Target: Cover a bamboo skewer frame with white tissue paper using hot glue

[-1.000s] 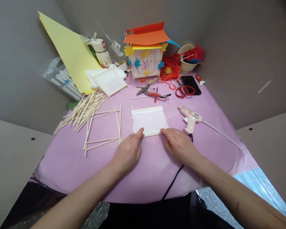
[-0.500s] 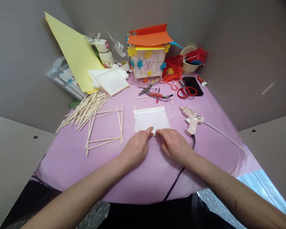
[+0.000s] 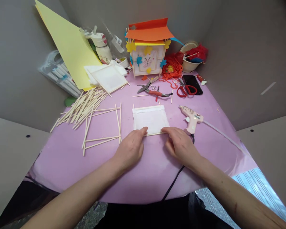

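A small frame of wooden sticks covered with thin white paper or cloth [image 3: 151, 119] lies flat on the pink table cover, its top edge folded over a stick. My left hand [image 3: 130, 144] grips the near-left part of its front edge between thumb and fingers. At the near-right corner, my right hand [image 3: 181, 144] holds the same edge, fingertips on top. A bare stretch of the front stick shows between the hands. To the left lie joined bare sticks forming an open frame [image 3: 102, 139]. Right of my right hand rests a pale pink hot glue gun [image 3: 193, 118] with a glue stick in its back.
Loose wooden sticks [image 3: 84, 106] are piled at left, beside white covered panels [image 3: 111, 78] and yellow card [image 3: 69, 47]. A decorated stick lantern [image 3: 147, 58] stands at the back. Pliers [image 3: 154, 92], red-handled scissors [image 3: 187, 90] and a phone [image 3: 194, 85] lie behind. The glue gun's cord [image 3: 173, 183] runs to the front edge.
My hands have slid apart along the front edge of the white-covered frame, left hand leftward and right hand rightward. The view has shifted slightly.
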